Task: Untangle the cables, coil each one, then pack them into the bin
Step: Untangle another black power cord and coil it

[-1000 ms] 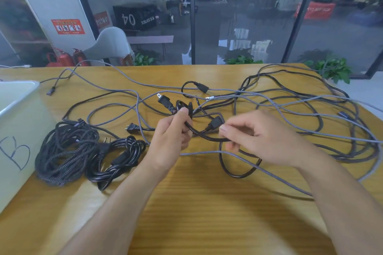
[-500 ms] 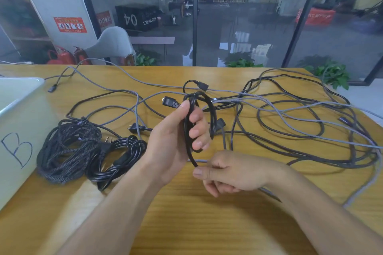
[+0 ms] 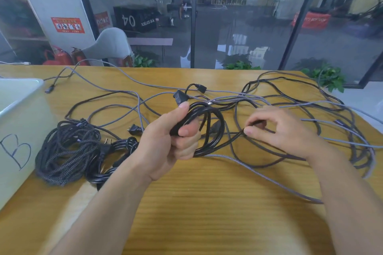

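My left hand point(image 3: 172, 142) grips a few loops of black power cable point(image 3: 209, 130) above the worktop point(image 3: 196, 203), fingers point(image 3: 185, 132) curled round the bundle and thumb pressed on top. My right hand point(image 3: 277, 130) pinches the same cable's running length between thumb and forefinger. Loose grey and black cables point(image 3: 310, 113) sprawl tangled across the far right of the yellow wood-grain surface. Two finished coils lie at left: a braided coil point(image 3: 62, 153) and, touching it, a smooth black coil point(image 3: 107, 161). The white bin point(image 3: 22, 122), marked "B", stands at the left edge. Beyond the worktop: glass wall point(image 3: 238, 26), a grey chair point(image 3: 109, 45), potted plants point(image 3: 323, 76), red extinguishers point(image 3: 60, 57).
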The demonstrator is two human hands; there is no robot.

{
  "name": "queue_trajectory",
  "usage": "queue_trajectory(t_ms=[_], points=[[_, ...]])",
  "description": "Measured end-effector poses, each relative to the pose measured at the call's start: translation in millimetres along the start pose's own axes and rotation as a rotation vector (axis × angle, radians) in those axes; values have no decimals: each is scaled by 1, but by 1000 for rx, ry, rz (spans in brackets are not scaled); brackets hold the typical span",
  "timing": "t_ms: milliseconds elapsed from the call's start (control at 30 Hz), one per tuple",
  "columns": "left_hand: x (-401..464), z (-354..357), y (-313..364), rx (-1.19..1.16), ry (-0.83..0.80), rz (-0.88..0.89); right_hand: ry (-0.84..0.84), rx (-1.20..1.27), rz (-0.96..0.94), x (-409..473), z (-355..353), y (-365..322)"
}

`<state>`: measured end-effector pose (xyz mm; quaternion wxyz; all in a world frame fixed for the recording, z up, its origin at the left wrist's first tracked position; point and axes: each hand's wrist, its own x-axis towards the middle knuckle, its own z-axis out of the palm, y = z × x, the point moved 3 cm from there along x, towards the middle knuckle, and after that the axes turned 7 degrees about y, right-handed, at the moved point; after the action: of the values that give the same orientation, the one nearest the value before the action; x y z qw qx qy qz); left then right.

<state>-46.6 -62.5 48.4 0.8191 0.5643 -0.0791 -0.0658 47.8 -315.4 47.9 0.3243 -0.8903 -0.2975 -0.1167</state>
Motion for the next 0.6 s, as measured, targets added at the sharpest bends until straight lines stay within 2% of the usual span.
queue_trajectory(t_ms=[100, 267, 367, 433, 500, 600], points=[[-1, 4, -2, 17, -25, -10, 92, -75, -18, 2, -7, 7], [2, 21, -16, 203, -86, -25, 466, -367, 75, 6, 2, -18], [4, 19, -21, 327, -29, -10, 603, -162, 3, 3, 17, -46], [6, 16, -24, 411, 29, -4, 537, 113, 21, 1, 29, -54], [8, 15, -26, 479, 95, 1, 370, 380, 103, 1, 39, -60], [11, 12, -29, 512, 177, 24, 225, 545, 179, -2, 46, -65]])
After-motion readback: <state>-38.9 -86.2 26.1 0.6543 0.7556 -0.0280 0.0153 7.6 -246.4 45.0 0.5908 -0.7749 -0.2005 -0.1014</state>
